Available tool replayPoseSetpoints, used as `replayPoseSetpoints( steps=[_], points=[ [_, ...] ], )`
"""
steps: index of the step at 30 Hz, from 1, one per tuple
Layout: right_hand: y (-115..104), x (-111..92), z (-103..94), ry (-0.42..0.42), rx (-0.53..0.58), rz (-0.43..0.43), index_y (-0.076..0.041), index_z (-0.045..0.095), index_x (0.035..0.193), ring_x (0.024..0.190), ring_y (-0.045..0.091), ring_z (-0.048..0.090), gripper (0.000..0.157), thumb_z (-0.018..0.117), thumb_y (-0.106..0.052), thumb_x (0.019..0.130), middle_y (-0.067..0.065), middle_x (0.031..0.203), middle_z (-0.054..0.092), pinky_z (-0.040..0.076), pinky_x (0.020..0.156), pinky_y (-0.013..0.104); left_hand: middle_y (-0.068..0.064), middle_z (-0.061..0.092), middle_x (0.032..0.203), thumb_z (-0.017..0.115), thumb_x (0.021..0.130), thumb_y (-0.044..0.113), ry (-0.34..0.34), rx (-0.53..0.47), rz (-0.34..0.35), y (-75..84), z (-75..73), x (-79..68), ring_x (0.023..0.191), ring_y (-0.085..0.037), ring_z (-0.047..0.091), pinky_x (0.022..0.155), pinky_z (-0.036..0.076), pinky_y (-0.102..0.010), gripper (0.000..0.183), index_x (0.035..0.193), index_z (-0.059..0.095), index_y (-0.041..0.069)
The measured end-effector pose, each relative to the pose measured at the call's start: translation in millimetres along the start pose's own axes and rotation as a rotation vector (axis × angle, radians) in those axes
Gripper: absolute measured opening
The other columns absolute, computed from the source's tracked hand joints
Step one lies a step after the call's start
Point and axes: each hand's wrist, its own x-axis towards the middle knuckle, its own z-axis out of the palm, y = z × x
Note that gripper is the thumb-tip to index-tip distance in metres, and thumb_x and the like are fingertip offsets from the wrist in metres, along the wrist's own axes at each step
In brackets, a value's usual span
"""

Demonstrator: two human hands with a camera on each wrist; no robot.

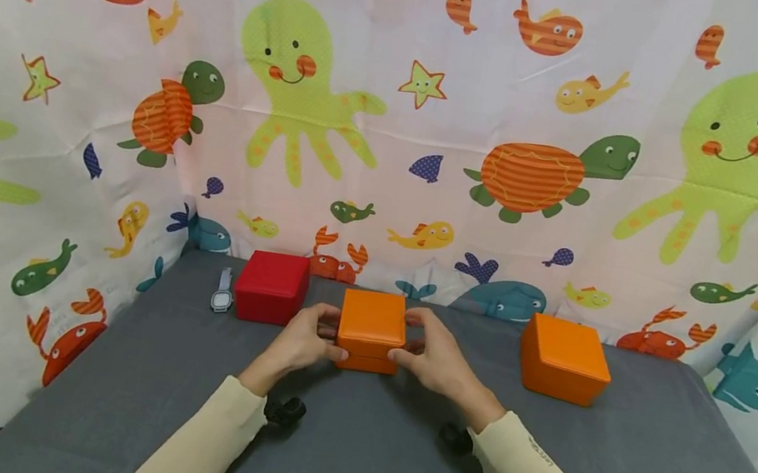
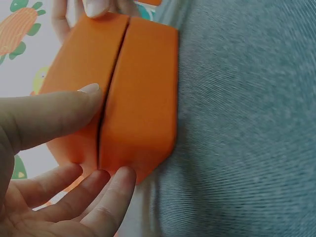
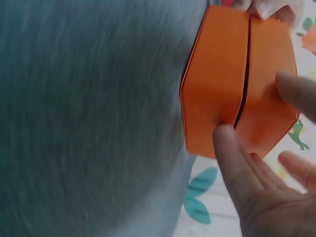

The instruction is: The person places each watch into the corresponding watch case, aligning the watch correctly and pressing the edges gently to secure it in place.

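A small orange box (image 1: 373,322) sits at the middle of the table's far half, its lid down on its base. A thin dark seam runs between the two parts of the box (image 2: 143,94) in the left wrist view. My left hand (image 1: 302,339) grips the box from the left, thumb on the front face and fingertips along the side. On the opposite side my right hand (image 1: 440,355) holds it in the same way. In the right wrist view one fingertip of the right hand (image 3: 266,192) lies close to the seam.
Left of the box stands a red box (image 1: 272,288), with a grey wristwatch (image 1: 223,292) beside it. A larger orange box (image 1: 564,360) is off to the right. The grey tabletop (image 1: 346,467) meets a curtain (image 1: 395,146) printed with sea animals at the back and sides.
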Motion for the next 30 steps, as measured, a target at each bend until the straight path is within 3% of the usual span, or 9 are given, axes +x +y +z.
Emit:
replayPoseSetpoints(
  steps=[6, 16, 23, 30],
  points=[
    [0.3, -3.8, 3.0, 0.038, 0.087, 0.112, -0.016, 0.045, 0.133, 0.093, 0.022, 0.065, 0.056, 0.074, -0.026, 0.085, 0.007, 0.125, 0.056, 0.054, 0.075, 0.038, -0.011, 0.059, 0.115, 0.082, 0.072, 0.005, 0.033, -0.016, 0.024, 8.4, 0.1, -2.7, 0.099, -0.025, 0.062, 0.083, 0.054, -0.038, 0.062, 0.126, 0.053, 0.001],
    [3.2, -5.0, 1.1, 0.05, 0.128, 0.128, -0.016, 0.047, 0.134, 0.098, 0.028, 0.063, 0.057, 0.074, -0.026, 0.085, 0.01, 0.123, 0.057, 0.055, 0.077, 0.041, -0.011, 0.06, 0.115, 0.081, 0.073, 0.005, 0.037, -0.03, 0.047, 10.9, 3.2, -0.8, 0.098, -0.024, 0.063, 0.081, 0.055, -0.037, 0.061, 0.127, 0.052, 0.001],
    [10.1, -8.0, -8.3, 0.09, 0.098, 0.166, -0.016, 0.048, 0.133, 0.098, 0.028, 0.063, 0.055, 0.073, -0.025, 0.085, 0.01, 0.123, 0.058, 0.053, 0.082, 0.043, -0.01, 0.06, 0.114, 0.082, 0.073, 0.004, 0.016, -0.041, 0.069, 12.9, 15.2, 14.9, 0.098, -0.023, 0.063, 0.082, 0.054, -0.037, 0.06, 0.126, 0.054, 0.003],
    [25.0, -17.6, -28.9, 0.12, 0.07, 0.201, -0.011, 0.046, 0.135, 0.101, 0.031, 0.062, 0.056, 0.072, -0.024, 0.087, 0.015, 0.125, 0.056, 0.053, 0.083, 0.044, -0.01, 0.06, 0.113, 0.082, 0.072, 0.004, -0.032, -0.066, 0.085, 21.8, 40.9, 34.9, 0.096, -0.022, 0.062, 0.083, 0.054, -0.037, 0.058, 0.123, 0.055, 0.003]
  ],
)
